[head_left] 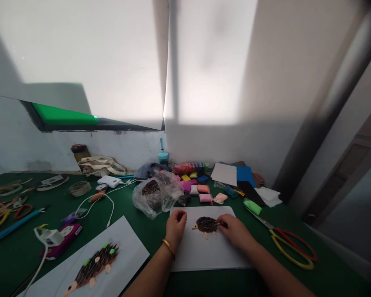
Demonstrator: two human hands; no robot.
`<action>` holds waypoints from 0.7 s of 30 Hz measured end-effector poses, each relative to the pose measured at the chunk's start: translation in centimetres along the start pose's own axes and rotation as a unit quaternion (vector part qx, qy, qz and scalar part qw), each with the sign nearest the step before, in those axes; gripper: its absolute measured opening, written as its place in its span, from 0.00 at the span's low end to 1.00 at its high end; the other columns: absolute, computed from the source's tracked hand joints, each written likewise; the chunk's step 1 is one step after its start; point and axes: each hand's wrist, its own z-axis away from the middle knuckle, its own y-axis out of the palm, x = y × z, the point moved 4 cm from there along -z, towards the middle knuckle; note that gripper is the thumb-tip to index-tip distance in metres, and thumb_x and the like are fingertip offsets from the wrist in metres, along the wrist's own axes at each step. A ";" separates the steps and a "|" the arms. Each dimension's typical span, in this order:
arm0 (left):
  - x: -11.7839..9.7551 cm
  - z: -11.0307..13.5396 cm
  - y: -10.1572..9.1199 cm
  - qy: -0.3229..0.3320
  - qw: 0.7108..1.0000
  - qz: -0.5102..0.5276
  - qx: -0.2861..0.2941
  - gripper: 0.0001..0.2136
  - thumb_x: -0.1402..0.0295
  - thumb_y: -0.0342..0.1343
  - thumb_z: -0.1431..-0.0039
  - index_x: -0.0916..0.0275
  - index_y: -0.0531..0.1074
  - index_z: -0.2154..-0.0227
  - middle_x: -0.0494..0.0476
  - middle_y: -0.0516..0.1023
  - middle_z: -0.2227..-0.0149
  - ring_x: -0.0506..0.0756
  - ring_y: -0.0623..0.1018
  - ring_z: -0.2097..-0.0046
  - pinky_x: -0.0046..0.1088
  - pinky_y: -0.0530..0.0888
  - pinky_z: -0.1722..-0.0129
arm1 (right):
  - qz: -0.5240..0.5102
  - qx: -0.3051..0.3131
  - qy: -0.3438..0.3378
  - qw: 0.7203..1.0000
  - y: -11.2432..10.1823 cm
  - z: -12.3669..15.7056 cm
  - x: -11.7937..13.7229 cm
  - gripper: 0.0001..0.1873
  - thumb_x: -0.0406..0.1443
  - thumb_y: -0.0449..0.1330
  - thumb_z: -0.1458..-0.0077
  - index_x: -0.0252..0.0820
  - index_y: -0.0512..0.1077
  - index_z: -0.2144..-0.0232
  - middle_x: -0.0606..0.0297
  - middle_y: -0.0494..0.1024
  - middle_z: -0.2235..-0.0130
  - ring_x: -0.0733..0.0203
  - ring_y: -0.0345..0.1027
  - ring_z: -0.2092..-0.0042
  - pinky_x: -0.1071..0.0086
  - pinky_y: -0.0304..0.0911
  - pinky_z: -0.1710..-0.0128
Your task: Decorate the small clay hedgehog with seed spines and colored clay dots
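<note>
- Hedgehog figure (207,225): dark brown, spiny-looking oval body, pale peach snout pointing left, two peach feet below; flat on the paper's upper half.
- White paper (210,258): lying flat on the green desk (154,231), well apart from its far edge.

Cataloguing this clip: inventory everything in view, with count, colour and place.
small hedgehog: 1, dark brown and peach, between the hands
large hedgehog: 1, brown with green and peach dots, lower left
paper sheets: 2, white, one under each hedgehog
large scissors: 1 pair, red and yellow handles, right
packets: several, mixed colours, behind the small hedgehog
plastic bag: 1, clear, centre
cards: several, white, blue, black, back right
power strip: 1, magenta, left
tools: several, mixed colours, far left
table: 1, green, under the papers
bangle: 1, gold, left wrist
left hand: 1, left of the small hedgehog
right hand: 1, at the small hedgehog's right end
</note>
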 end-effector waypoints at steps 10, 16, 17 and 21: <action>-0.9 0.4 0.4 0.043 0.994 -0.089 0.046 0.10 0.63 0.50 0.46 0.62 0.72 0.67 0.56 0.74 0.66 0.55 0.73 0.64 0.32 0.70 0.64 | -0.028 0.001 -0.014 1.000 -0.5 0.2 -0.6 0.10 0.38 0.53 0.48 0.45 0.73 0.70 0.63 0.74 0.64 0.60 0.67 0.61 0.70 0.59 0.61; -3.1 1.7 1.9 0.133 0.951 -0.247 0.129 0.15 0.65 0.48 0.44 0.56 0.73 0.55 0.60 0.71 0.55 0.58 0.69 0.52 0.38 0.66 0.49 | -0.021 0.001 -0.016 1.000 -0.3 -0.1 -0.5 0.09 0.37 0.53 0.49 0.45 0.74 0.70 0.64 0.74 0.64 0.60 0.67 0.60 0.70 0.59 0.60; -3.3 1.8 2.2 0.137 0.943 -0.273 0.135 0.16 0.65 0.48 0.43 0.56 0.72 0.53 0.60 0.71 0.54 0.59 0.69 0.50 0.39 0.65 0.48 | -0.023 0.000 -0.016 1.000 -0.3 -0.1 -0.5 0.09 0.37 0.53 0.49 0.45 0.74 0.70 0.64 0.74 0.64 0.60 0.67 0.60 0.70 0.59 0.60; -3.9 1.9 3.4 0.122 0.916 -0.346 0.164 0.18 0.63 0.47 0.43 0.51 0.70 0.50 0.58 0.68 0.49 0.60 0.65 0.46 0.40 0.62 0.46 | -0.034 -0.004 -0.011 0.999 -0.5 0.1 -0.4 0.09 0.37 0.53 0.49 0.45 0.74 0.70 0.64 0.74 0.65 0.60 0.67 0.61 0.70 0.59 0.60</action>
